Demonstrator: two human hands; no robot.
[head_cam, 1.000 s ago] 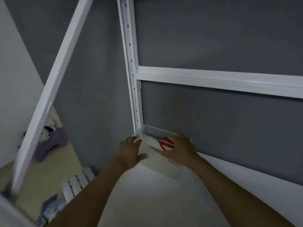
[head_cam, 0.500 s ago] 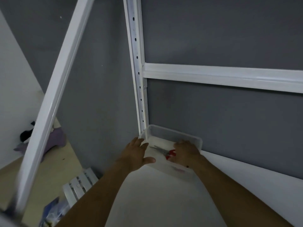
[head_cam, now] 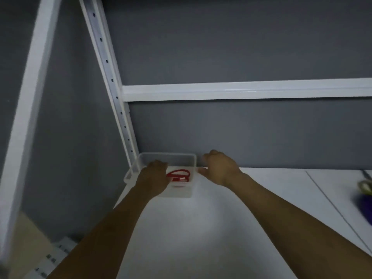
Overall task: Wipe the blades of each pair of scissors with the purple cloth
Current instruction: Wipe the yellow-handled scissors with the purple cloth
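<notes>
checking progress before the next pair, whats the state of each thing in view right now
clear bin: upright, no lid, back left corner of the shelf
red scissors: lying inside the bin, blades not visible
left hand: over the bin's near left side, fingers hidden
right hand: beside the bin's right wall, holding nothing
purple cloth: lying on the shelf, far right, blurred

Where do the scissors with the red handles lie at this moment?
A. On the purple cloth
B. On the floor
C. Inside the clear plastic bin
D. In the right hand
C: the red-handled scissors lie inside the clear bin, while the right hand is outside it, beside its right wall.
</notes>
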